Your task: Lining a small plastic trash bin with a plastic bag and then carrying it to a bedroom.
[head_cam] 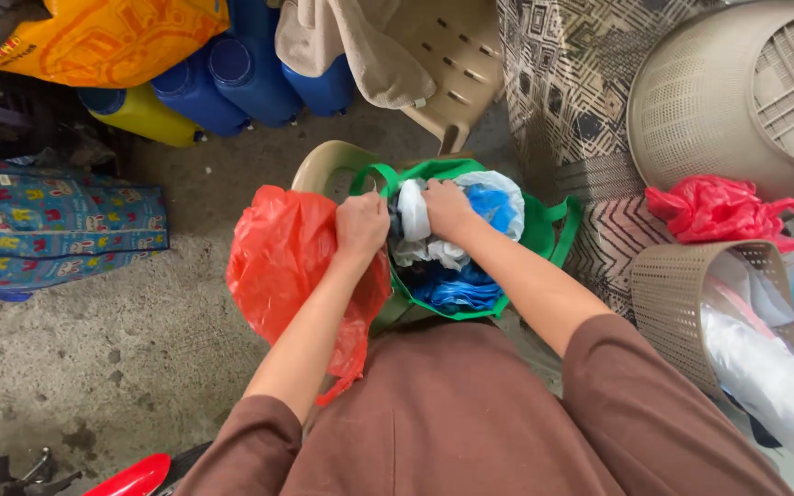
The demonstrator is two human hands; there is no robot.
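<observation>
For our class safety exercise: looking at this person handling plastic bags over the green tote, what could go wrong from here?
1. The red plastic bag hangs loosely beside the left hand; it might slip onto the concrete floor.
2. The green tote looks crammed with blue and white bags; the right hand pushing in could spill some over the rim.

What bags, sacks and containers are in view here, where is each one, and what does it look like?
Green tote bag: centre, under both hands, stuffed with blue and white plastic bags.
Red plastic bag: by the left hand, crumpled.
Orange sack: top left, printed.
Blue jugs: top, lying together.
Patterned blue bag: left, flat on the floor.
Right hand: inside the tote.
</observation>
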